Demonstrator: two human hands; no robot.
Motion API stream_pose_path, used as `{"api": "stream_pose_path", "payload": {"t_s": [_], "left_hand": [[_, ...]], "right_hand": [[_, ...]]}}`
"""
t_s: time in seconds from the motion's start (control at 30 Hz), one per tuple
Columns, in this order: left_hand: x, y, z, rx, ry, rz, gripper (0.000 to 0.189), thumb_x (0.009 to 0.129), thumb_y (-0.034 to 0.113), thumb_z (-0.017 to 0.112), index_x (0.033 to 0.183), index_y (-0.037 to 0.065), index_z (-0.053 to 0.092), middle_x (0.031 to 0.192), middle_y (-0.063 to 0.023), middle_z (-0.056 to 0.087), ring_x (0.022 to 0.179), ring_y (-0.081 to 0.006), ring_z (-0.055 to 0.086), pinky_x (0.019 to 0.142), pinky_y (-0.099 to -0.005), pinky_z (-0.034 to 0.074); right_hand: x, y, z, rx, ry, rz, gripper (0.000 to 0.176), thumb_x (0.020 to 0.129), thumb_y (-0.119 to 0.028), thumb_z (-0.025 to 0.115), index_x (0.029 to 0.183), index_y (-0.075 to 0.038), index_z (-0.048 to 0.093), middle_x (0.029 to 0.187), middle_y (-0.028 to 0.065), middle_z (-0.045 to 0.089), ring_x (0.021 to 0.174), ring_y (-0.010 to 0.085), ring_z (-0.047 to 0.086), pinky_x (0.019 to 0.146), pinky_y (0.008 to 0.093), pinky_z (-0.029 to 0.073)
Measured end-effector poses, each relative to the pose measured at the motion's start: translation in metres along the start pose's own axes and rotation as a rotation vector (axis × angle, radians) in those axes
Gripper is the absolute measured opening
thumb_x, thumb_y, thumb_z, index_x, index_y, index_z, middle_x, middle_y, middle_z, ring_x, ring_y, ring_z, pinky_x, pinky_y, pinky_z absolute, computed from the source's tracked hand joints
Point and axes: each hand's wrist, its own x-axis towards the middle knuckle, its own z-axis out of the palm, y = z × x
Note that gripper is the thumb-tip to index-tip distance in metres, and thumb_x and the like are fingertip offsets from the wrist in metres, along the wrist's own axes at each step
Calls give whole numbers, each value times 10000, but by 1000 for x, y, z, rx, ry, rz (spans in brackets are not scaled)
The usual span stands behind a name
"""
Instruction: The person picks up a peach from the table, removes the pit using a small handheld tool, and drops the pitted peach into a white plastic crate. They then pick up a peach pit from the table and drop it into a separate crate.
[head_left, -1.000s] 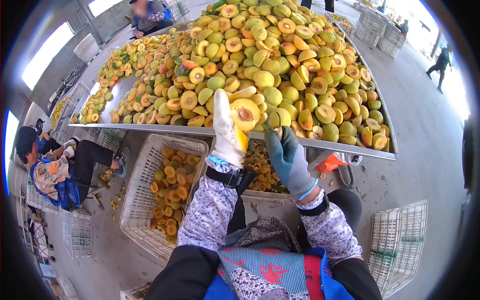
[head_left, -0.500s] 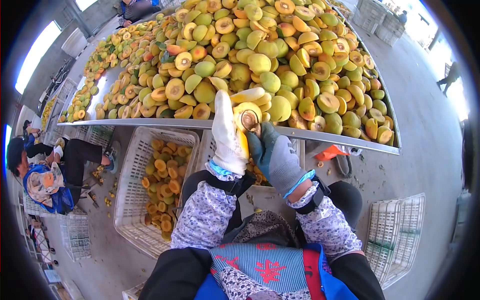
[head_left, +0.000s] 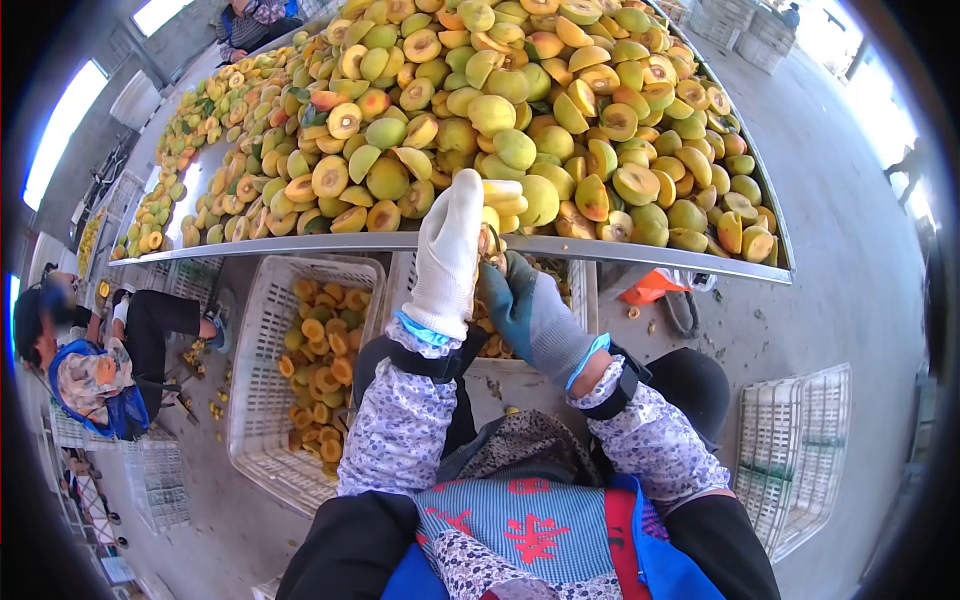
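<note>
My left hand (head_left: 449,258), in a white glove, is closed around a yellow fruit half (head_left: 489,222) at the front edge of the metal table (head_left: 400,241). My right hand (head_left: 530,304), in a grey and teal glove, is pinched just below that fruit, against its cut side. A small brownish thing shows at its fingertips, too small to make out. Behind both hands lies a large heap of halved and whole yellow-green fruit (head_left: 515,149).
A white crate (head_left: 250,370) of fruit halves stands below the table at the left, another crate (head_left: 585,300) behind my hands. Empty crates (head_left: 795,455) are at the right. A seated person (head_left: 150,325) is at the left. An orange bag (head_left: 645,287) lies under the table.
The fruit half in my left hand has turned, so its cut side now faces right. My right hand has moved slightly down and left. The whole view has shifted a little.
</note>
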Motion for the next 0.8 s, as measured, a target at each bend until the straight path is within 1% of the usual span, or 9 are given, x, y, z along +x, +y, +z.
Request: {"api": "stream_pose_path", "payload": {"t_s": [0.07,0.27,0.37,0.47,0.5,0.57,0.63,0.77,0.8], "left_hand": [[-3,-5,2,-30,56,-16,611,1063,538,406,1057,16,724,952,-85,745,833,-138,672,713,-272,534],[-1,-8,-11,45,-72,-66,622,1067,535,390,1106,4,712,986,-100,744,867,-156,681,769,-280,536],[-2,0,-7,-39,-129,50,604,1080,506,368,1273,0,634,1149,-133,709,985,-179,672,843,-302,539],[-10,3,2,-71,-117,298,602,1094,462,342,1476,8,442,1396,-168,579,1183,-227,609,931,-348,534],[-13,-1,11,-79,-23,310,596,1090,468,354,1427,-2,501,1348,-171,615,1143,-217,627,921,-338,533],[-11,-6,11,18,44,316,619,1080,496,369,1281,-27,631,1176,-172,702,986,-211,682,844,-317,553],[-11,0,0,-10,-24,181,637,1074,507,374,1152,-39,693,1035,-162,731,861,-210,695,781,-308,562],[0,14,-18,118,-241,-31,671,1067,510,379,997,-50,742,871,-152,745,717,-218,700,682,-308,574],[-4,15,-12,108,-147,78,664,1070,487,376,935,-52,739,858,-155,746,725,-214,705,698,-313,581]], "right_hand": [[-2,2,5,148,-6,14,260,1000,-122,592,1207,32,619,974,189,733,878,218,710,743,368,532],[-3,-10,-14,-369,-173,129,281,1040,-185,550,1201,36,613,922,61,708,833,88,589,728,334,517],[-1,-5,-4,112,-21,2,259,1051,-215,546,1122,24,619,858,36,670,778,76,556,683,300,498],[4,-18,3,347,31,107,256,1068,-256,522,1057,-18,616,827,5,637,757,48,512,650,251,468],[0,-27,2,354,7,143,296,1082,-307,492,1030,-43,615,828,-12,627,774,29,500,656,220,449],[-1,-54,-17,490,-183,487,353,1084,-379,467,1048,-60,613,765,-21,587,704,33,507,605,229,442],[-3,-51,-23,345,-268,489,391,1076,-432,459,1056,-69,603,719,-25,562,620,45,502,541,234,425],[-1,-21,-14,-19,-232,86,423,1058,-498,453,1023,-98,584,643,-29,520,474,68,466,423,240,374],[-5,-18,-23,143,-328,267,444,1057,-506,443,979,-90,580,631,-20,517,457,76,465,407,241,370]]}}
